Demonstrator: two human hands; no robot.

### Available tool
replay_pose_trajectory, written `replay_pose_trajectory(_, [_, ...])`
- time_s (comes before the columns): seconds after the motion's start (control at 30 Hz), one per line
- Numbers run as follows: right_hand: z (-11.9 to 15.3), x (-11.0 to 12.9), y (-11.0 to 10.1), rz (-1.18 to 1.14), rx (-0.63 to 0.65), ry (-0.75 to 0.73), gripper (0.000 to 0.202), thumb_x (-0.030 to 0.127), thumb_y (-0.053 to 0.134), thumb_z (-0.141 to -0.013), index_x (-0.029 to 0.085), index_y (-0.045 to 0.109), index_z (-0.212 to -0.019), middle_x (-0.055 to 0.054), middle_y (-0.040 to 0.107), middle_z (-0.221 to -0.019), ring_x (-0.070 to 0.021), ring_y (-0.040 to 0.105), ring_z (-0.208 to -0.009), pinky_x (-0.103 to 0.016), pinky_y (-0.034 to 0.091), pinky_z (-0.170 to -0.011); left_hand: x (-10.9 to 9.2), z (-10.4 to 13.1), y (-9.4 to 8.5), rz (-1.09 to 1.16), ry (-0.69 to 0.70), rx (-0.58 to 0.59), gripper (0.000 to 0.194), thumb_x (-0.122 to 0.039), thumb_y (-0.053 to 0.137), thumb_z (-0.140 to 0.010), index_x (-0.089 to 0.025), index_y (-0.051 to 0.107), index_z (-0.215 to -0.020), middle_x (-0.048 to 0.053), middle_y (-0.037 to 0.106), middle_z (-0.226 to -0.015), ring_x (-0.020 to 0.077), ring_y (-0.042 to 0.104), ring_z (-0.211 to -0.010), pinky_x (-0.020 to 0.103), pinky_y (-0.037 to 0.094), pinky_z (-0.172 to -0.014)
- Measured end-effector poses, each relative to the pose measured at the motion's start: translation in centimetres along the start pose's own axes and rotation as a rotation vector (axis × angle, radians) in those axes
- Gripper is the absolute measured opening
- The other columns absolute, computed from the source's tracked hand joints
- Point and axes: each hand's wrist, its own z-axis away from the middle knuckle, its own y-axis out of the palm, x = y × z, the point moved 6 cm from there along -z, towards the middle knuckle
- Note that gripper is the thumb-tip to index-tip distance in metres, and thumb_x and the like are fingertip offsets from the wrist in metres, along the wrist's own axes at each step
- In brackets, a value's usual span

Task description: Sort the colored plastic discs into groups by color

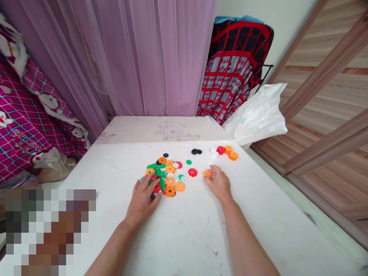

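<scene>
My left hand (143, 197) lies with its fingers spread over the left side of a loose pile of notched plastic discs, touching green and red ones (156, 188). My right hand (220, 184) pinches an orange disc (207, 174) between thumb and fingers, just above the white cloth. Between my hands are a red disc (192, 172), a small green disc (189, 162) and a light orange disc (180, 186). Farther back sit black discs (196, 151), and white ones (214, 152) beside a red disc (221, 150) and orange discs (233, 155).
A white-covered table (178, 237) spans the view. A white plastic bag (253, 117) stands at its back right corner. Behind are purple curtains (155, 57) and a red-and-black patterned cloth (230, 73); wooden doors (327, 115) are at the right.
</scene>
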Motion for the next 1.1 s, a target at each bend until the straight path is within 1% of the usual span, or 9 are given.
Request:
replay_pose_trajectory(0.17, [0.4,1.3,0.1,0.069,0.054,-0.031,0.037,0.027,0.059,-0.071,0.023,0.063,-0.108,-0.003,0.071,-0.097,-0.0226,0.061,-0.093,-0.037,0.042,-0.084,0.1,-0.1,0.0,-0.001,0.002,0.011,0.046,-0.042,0.045,-0.091,-0.026,0.058,-0.132,0.012,0.048,-0.148,0.0308,0.043,-0.137,0.058,0.030,-0.113])
replay_pose_trajectory(0.37, [1.2,2.9,0.3,0.040,0.116,-0.065,0.035,0.026,0.061,-0.068,0.024,0.064,-0.103,-0.001,0.069,-0.093,-0.0224,0.059,-0.095,-0.036,0.038,-0.086,0.1,-0.1,0.0,0.012,0.002,0.005,0.046,-0.042,0.046,-0.090,-0.028,0.058,-0.132,0.010,0.049,-0.147,0.0303,0.045,-0.136,0.058,0.030,-0.114])
replay_pose_trajectory(0.57, [3.0,4.3,0.3,0.004,0.135,-0.115,0.029,0.024,0.060,-0.068,0.023,0.062,-0.097,-0.001,0.069,-0.096,-0.0218,0.058,-0.096,-0.036,0.037,-0.089,-0.1,-0.1,-0.2,0.013,0.005,0.000,0.045,-0.042,0.046,-0.090,-0.027,0.060,-0.130,0.011,0.049,-0.147,0.0307,0.045,-0.136,0.058,0.031,-0.113])
replay_pose_trajectory(0.67, [3.5,4.6,0.3,0.025,0.133,-0.131,0.023,0.023,0.059,-0.068,0.022,0.061,-0.091,-0.001,0.069,-0.095,-0.0216,0.058,-0.094,-0.035,0.037,-0.087,-0.1,-0.1,-0.2,0.014,0.005,-0.004,0.046,-0.043,0.046,-0.090,-0.027,0.060,-0.131,0.011,0.050,-0.147,0.0306,0.044,-0.136,0.059,0.030,-0.113])
replay_pose_trajectory(0.73, [3.4,4.4,0.1,0.068,0.105,-0.116,0.018,0.022,0.059,-0.069,0.023,0.061,-0.087,-0.001,0.069,-0.091,-0.0214,0.058,-0.090,-0.034,0.037,-0.083,0.0,-0.1,-0.1,0.014,0.005,-0.011,0.045,-0.042,0.046,-0.090,-0.027,0.060,-0.130,0.011,0.050,-0.146,0.0302,0.044,-0.136,0.058,0.030,-0.113])
replay_pose_trajectory(0.83, [2.6,3.4,-0.2,0.140,0.018,-0.054,0.012,0.024,0.059,-0.074,0.022,0.063,-0.085,-0.003,0.069,-0.089,-0.0218,0.056,-0.086,-0.034,0.036,-0.077,0.0,-0.1,-0.1,0.015,0.005,-0.010,0.045,-0.042,0.047,-0.090,-0.028,0.060,-0.130,0.010,0.049,-0.147,0.0301,0.044,-0.136,0.058,0.030,-0.113])
replay_pose_trajectory(0.93, [1.4,2.2,-0.2,0.166,-0.044,-0.032,0.016,0.026,0.056,-0.080,0.022,0.065,-0.092,-0.005,0.070,-0.093,-0.0229,0.055,-0.088,-0.034,0.036,-0.076,0.1,-0.1,0.0,0.016,0.006,-0.010,0.046,-0.042,0.046,-0.090,-0.028,0.059,-0.131,0.010,0.049,-0.147,0.0300,0.044,-0.136,0.057,0.030,-0.114])
replay_pose_trajectory(1.0, [0.8,1.6,0.0,0.164,-0.050,-0.043,0.018,0.025,0.053,-0.083,0.023,0.067,-0.095,-0.005,0.071,-0.095,-0.0234,0.055,-0.090,-0.034,0.036,-0.076,0.1,-0.1,-0.1,0.017,0.004,-0.012,0.045,-0.042,0.046,-0.090,-0.028,0.059,-0.131,0.010,0.050,-0.147,0.0299,0.044,-0.136,0.057,0.030,-0.114])
replay_pose_trajectory(1.1, [0.5,1.4,-0.2,0.143,-0.066,-0.063,0.020,0.023,0.051,-0.085,0.023,0.069,-0.095,-0.006,0.071,-0.100,-0.0236,0.055,-0.094,-0.035,0.038,-0.079,0.0,-0.1,-0.1,0.016,0.002,-0.015,0.045,-0.043,0.046,-0.090,-0.027,0.060,-0.130,0.010,0.050,-0.146,0.0303,0.044,-0.136,0.057,0.031,-0.113])
